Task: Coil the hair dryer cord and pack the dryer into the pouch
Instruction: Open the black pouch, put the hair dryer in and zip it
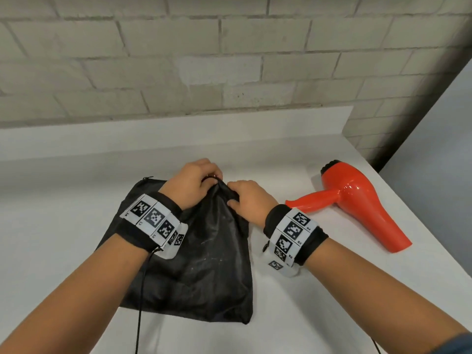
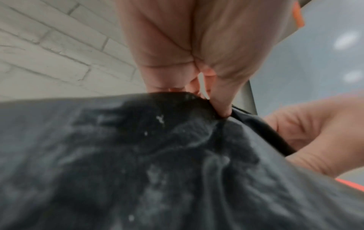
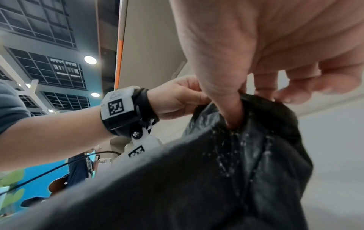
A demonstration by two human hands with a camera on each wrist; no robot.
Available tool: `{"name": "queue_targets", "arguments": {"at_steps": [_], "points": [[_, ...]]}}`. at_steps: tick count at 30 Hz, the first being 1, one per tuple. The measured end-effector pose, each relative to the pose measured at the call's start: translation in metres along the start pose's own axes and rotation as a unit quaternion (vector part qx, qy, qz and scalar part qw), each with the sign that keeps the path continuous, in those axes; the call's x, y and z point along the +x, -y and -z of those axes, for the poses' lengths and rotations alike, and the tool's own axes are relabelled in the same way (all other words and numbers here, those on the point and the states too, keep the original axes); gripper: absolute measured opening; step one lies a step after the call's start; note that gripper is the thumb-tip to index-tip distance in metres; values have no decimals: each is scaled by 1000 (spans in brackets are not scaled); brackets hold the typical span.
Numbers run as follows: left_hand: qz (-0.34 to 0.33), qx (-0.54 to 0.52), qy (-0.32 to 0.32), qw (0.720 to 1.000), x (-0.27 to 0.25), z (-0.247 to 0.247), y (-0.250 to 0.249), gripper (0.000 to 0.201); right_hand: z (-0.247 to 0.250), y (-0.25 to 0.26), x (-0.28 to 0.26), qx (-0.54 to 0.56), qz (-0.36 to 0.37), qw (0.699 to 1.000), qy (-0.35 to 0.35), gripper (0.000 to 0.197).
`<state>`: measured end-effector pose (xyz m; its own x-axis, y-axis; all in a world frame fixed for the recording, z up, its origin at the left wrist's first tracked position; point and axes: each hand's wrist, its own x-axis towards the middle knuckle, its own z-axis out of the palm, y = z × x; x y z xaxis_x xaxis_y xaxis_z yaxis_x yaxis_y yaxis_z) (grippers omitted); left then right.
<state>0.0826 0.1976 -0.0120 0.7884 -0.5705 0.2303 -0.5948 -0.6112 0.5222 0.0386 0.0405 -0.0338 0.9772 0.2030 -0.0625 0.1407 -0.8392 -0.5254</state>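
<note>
Two bare forearms with tag-covered wrist bands (image 1: 291,235) fill the near view, both reaching to the far top edge of the black pouch (image 1: 204,264), which lies flat on the white table (image 1: 51,226) right in front of the person. Left hand (image 1: 194,183) pinches the bunched fabric at the pouch mouth, thumb pressed into a fold, fingers curled behind it; right hand (image 1: 249,200) pinches the same edge just beside it, thumb dug into the cloth (image 3: 234,115), fingers over the rim. The two hands are nearly touching, with the mouth lifted into a peak between them. Whether the mouth is actually open yet cannot be told; it looks gathered. The red hair dryer (image 1: 357,200) lies on its side on the table to the right of the pouch, well apart from both grips, untouched. Its handle points left toward the right wrist, its barrel runs diagonally from the far dark grille end to the near right. No cord shows in any view, so the coiling state cannot be told. Judgement: the step in hand is spreading the mouth; the right hand is clearly nearer the dryer, with the handle end facing it, so it would likely let go and reach right while the left keeps the mouth up. Slick thin fabric may collapse shut with one hand.
</note>
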Motion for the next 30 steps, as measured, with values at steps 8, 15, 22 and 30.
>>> {"name": "queue_targets", "arguments": {"at_steps": [8, 15, 22, 30], "points": [[-67, -49, -65, 994, -5, 0, -71, 11, 41, -27, -37, 97, -86, 985, -115, 22], [-26, -70, 103, 992, -19, -18, -61, 46, 61, -29, -70, 293, -75, 932, -197, 11], [99, 107, 112, 983, -8, -10, -43, 40, 64, -24, -87, 233, -1, 946, -225, 15], [121, 44, 242, 962, -9, -13, -38, 13, 84, -2, -104, 235, 118, 952, -159, 48]]}}
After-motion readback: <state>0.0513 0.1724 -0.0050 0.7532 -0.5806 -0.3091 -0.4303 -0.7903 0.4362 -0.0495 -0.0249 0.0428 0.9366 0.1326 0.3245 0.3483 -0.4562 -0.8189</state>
